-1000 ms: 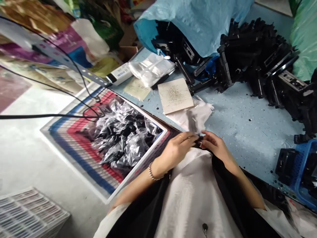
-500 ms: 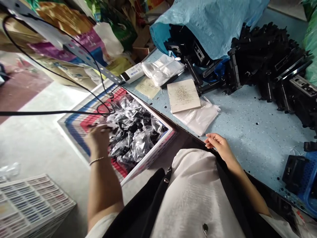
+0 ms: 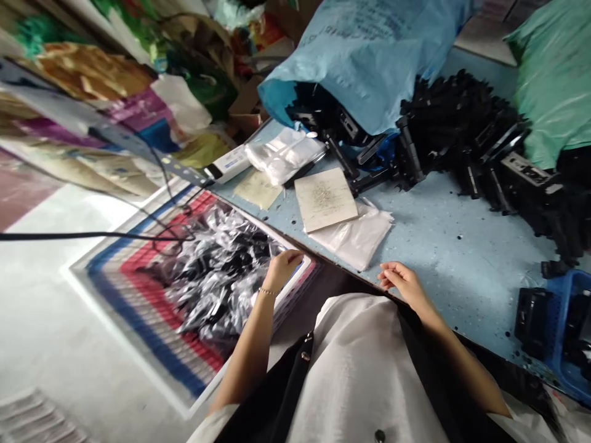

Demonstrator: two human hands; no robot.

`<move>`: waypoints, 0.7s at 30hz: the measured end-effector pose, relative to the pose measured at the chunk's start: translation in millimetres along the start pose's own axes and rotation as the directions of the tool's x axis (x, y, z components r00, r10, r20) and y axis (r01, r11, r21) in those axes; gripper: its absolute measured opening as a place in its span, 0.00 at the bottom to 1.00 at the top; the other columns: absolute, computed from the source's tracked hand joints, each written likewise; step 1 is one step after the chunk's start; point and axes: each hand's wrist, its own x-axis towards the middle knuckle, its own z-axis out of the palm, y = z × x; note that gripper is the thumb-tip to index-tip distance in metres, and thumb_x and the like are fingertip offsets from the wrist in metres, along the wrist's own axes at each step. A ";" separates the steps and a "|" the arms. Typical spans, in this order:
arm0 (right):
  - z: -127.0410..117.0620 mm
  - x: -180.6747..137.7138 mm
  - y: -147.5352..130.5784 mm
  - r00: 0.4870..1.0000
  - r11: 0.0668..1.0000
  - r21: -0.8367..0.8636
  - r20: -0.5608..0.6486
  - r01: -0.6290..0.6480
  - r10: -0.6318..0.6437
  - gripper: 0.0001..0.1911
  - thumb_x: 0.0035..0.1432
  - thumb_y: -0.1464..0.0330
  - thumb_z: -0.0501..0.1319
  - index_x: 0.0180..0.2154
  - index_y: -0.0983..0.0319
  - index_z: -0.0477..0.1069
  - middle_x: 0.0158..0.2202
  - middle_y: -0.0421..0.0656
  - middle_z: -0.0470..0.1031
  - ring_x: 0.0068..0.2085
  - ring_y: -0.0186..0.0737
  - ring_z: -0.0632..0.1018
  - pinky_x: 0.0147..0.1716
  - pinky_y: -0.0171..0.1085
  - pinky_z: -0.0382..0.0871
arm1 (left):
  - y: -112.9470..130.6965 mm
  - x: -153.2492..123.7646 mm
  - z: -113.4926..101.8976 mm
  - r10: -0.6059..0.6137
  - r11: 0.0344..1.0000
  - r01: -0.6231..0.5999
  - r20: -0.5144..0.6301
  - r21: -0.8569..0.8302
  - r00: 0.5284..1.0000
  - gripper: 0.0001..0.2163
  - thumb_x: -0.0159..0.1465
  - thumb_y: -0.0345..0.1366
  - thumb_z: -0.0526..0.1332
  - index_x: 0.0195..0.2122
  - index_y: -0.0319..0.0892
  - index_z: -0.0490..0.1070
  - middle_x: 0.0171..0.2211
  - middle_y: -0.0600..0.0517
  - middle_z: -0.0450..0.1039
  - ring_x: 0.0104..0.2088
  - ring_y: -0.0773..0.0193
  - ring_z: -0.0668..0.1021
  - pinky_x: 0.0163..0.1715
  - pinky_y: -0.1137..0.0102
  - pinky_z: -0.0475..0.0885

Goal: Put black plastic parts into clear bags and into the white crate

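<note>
My left hand (image 3: 285,271) is over the near right rim of a white basket (image 3: 302,271), beside the table edge. Its fingers are curled together, with nothing showing in them. Inside the basket lie several black parts in clear plastic bags (image 3: 221,264). My right hand (image 3: 399,280) hovers at the table's front edge, fingers loosely bent and a little apart, holding nothing. Close to it on the table lies a stack of clear plastic bags (image 3: 364,240), partly covered by a square beige board (image 3: 325,198) with dark specks on top.
Black plastic parts (image 3: 466,135) are heaped on the blue table (image 3: 429,246), some spilling from a blue sack (image 3: 351,55). A blue basket (image 3: 561,332) stands at the right. Black cables (image 3: 92,235) and a metal bar (image 3: 152,147) cross above the white basket at left.
My left hand has moved right, from above the bagged parts to the basket's rim near the table. The view has shifted; my right hand stays at the table edge.
</note>
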 end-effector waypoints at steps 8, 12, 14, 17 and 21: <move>-24.3 5.9 0.9 0.993 0.999 0.006 -0.110 0.037 -0.036 0.20 0.55 0.53 0.66 0.43 0.59 0.75 0.35 0.43 0.80 0.33 0.41 0.80 0.35 0.41 0.76 | 214.1 46.1 12.8 0.706 0.707 -0.698 -0.067 0.111 0.705 0.14 0.70 0.37 0.55 0.52 0.41 0.75 0.49 0.43 0.78 0.50 0.54 0.79 0.54 0.62 0.72; -37.2 -2.4 2.7 0.990 0.998 -0.023 -0.127 0.057 -0.060 0.21 0.57 0.52 0.65 0.45 0.60 0.75 0.36 0.44 0.81 0.34 0.42 0.81 0.36 0.42 0.76 | 295.4 119.4 35.7 0.524 0.757 -0.480 0.027 0.444 0.851 0.23 0.65 0.33 0.60 0.61 0.34 0.66 0.58 0.31 0.71 0.60 0.39 0.73 0.59 0.50 0.67; -44.0 -7.8 4.4 0.987 0.997 -0.040 -0.145 0.062 -0.067 0.22 0.58 0.51 0.64 0.46 0.60 0.75 0.37 0.44 0.81 0.35 0.43 0.81 0.37 0.43 0.77 | 315.8 144.1 37.6 0.432 0.770 -0.414 0.082 0.486 0.898 0.22 0.63 0.31 0.62 0.58 0.33 0.68 0.55 0.29 0.73 0.58 0.36 0.75 0.56 0.48 0.68; -54.8 -14.1 4.9 0.979 0.995 -0.053 -0.184 0.081 -0.089 0.23 0.59 0.49 0.64 0.46 0.60 0.76 0.38 0.46 0.81 0.35 0.43 0.81 0.37 0.44 0.77 | 319.5 152.4 22.9 0.391 0.792 -0.382 0.085 0.476 0.916 0.19 0.61 0.30 0.62 0.54 0.34 0.71 0.51 0.32 0.76 0.54 0.37 0.78 0.53 0.50 0.70; -62.8 -11.4 -9.5 0.969 0.986 -0.076 -0.185 0.150 -0.162 0.24 0.61 0.48 0.63 0.47 0.61 0.75 0.39 0.47 0.81 0.35 0.42 0.81 0.36 0.42 0.78 | 293.0 107.8 5.4 0.399 0.916 -0.392 0.114 -0.079 0.910 0.24 0.61 0.39 0.64 0.59 0.40 0.66 0.44 0.43 0.78 0.44 0.50 0.81 0.43 0.60 0.75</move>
